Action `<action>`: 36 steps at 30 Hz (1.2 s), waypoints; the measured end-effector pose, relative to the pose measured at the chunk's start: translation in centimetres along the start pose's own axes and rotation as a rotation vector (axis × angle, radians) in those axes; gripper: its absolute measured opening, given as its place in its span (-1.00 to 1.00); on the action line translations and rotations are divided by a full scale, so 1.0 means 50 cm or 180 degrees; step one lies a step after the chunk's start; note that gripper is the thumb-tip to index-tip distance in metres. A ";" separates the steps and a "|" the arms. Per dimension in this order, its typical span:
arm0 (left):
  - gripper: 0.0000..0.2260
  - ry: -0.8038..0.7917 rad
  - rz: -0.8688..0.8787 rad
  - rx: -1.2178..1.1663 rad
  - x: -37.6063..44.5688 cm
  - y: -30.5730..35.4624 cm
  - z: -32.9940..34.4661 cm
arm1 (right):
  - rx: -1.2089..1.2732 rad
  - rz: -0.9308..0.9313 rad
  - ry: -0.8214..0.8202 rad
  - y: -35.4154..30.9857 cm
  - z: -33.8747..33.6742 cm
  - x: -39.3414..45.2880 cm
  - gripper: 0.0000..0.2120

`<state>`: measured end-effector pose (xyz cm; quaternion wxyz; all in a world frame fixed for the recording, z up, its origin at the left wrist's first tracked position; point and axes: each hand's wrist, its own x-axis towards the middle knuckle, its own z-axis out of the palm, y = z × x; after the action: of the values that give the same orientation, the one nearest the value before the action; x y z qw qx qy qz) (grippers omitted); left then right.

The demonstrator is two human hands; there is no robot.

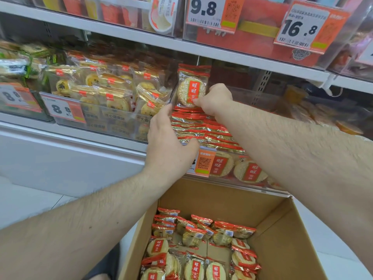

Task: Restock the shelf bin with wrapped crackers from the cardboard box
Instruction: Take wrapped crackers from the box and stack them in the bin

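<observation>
The setting is a shop aisle with white metal shelving point(232, 55) above a pale tiled floor point(30, 201). The landmark is the clear plastic shelf bin point(260, 187), mounted on the lower shelf at centre. It holds rows of red-and-gold wrapped round crackers point(203, 128) standing on edge, with an orange and white price label point(204, 162) on its front wall. Left of the bin, a second clear bin point(113, 118) contains gold-wrapped round pastries point(113, 93). Above the bin, on the upper shelf, hang white and orange price tags reading 9.8 point(203, 11) and 16.8 point(300, 29). Directly below the bin stands the open brown cardboard box point(286, 235), with more wrapped crackers point(193, 249) lying loose over its bottom. The right hand point(217, 99) pinches one upright wrapped cracker point(191, 87) at the rear of the bin; its grip is closed on the wrapper edge. The left hand point(169, 138) rests with straight fingers against the left side of the cracker rows, grip released.
</observation>
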<state>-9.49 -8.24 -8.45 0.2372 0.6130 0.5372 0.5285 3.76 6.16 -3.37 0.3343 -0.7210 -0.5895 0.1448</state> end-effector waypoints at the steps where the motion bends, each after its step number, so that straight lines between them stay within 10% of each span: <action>1: -0.36 0.0154 0.0119 0.0180 -0.002 0.004 -0.002 | -0.0015 0.0002 -0.0019 0.000 -0.008 -0.006 -0.62; 5: -0.54 0.0499 0.1219 0.0422 -0.014 0.018 -0.010 | -0.0068 -0.0160 -0.0017 0.000 -0.051 -0.063 -0.58; 10: -0.91 -0.0408 0.1396 -0.0051 -0.046 0.034 -0.001 | -0.0194 -0.0336 0.0167 0.022 -0.094 -0.170 -0.69; 18: -0.89 -0.3053 -0.0456 0.0963 -0.103 -0.023 0.052 | 0.0061 -0.2743 0.1190 0.184 -0.078 -0.370 -0.98; 31: -0.72 -0.4592 -0.0425 0.2265 -0.153 -0.134 0.096 | -0.1990 -0.0201 -0.2894 0.580 0.245 -0.521 -0.87; 36: -0.71 -0.4882 -0.0573 0.2393 -0.156 -0.150 0.111 | -0.1868 0.0649 -0.4525 0.617 0.339 -0.638 -0.02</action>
<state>-6.50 -11.45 -19.78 0.3570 0.7938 0.4144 -0.2659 8.39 -21.29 -41.90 -0.3439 -0.5646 -0.6073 0.4406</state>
